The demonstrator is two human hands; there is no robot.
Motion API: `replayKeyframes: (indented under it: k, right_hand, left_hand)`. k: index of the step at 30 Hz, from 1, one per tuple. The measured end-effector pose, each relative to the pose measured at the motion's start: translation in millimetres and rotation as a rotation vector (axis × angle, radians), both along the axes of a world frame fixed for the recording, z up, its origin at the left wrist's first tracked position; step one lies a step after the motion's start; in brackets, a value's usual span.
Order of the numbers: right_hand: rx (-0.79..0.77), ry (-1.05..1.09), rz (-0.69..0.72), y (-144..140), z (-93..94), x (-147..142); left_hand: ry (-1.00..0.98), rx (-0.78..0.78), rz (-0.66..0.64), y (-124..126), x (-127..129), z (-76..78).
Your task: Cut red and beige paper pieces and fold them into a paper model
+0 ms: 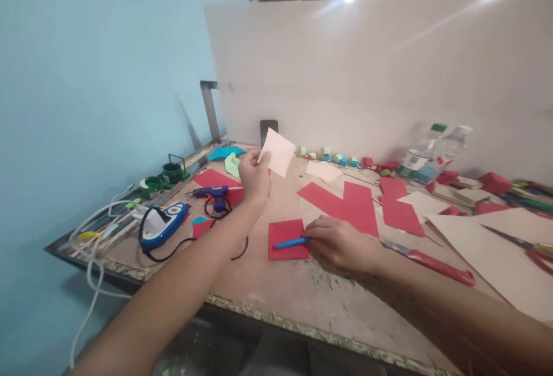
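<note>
Worktop (276,295): bare board, littered with red paper pieces (345,203), cream sheets, two water bottles (425,157) near the back panel. Left side: blue glue gun (213,194), cables.

Small red square (286,239) lies flat near the front edge, just left of the right hand (341,243). That hand rests on the board, grip closed on a blue pen (290,243), tip over the square.

Left hand (254,177) raised above the worktop, grip pinching a cream paper square (277,151) by its corner.

Progress, as a judgement: many pieces already cut; red square shows no marks, cream square not yet laid down.
</note>
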State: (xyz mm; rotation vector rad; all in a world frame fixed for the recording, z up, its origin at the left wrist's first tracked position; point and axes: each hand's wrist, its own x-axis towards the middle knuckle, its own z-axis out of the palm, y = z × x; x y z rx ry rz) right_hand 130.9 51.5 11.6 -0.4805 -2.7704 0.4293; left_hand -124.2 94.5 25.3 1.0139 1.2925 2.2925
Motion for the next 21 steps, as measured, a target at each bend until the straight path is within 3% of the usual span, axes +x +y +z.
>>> replayKeyframes:
  k: [8, 11, 17, 21]
  right_hand:
    - [0.132, -0.018, -0.106, 40.1, 2.3, -16.5]
    - [0.123, 0.003, -0.112, 27.1, 8.5, -19.7]
    - [-0.001, -0.044, 0.120, -11.2, 8.2, -24.3]
    - [-0.120, 0.059, -0.043, 8.1, 5.7, -23.9]
  left_hand:
    - [0.053, 0.002, -0.038, -9.0, 8.6, 5.3]
    - [0.059, -0.001, -0.029, -9.3, 7.0, 7.0]
    - [0.025, -0.022, -0.070, -11.2, 10.3, 12.1]
    - [0.002, -0.069, -0.179, -16.2, 13.9, 17.3]
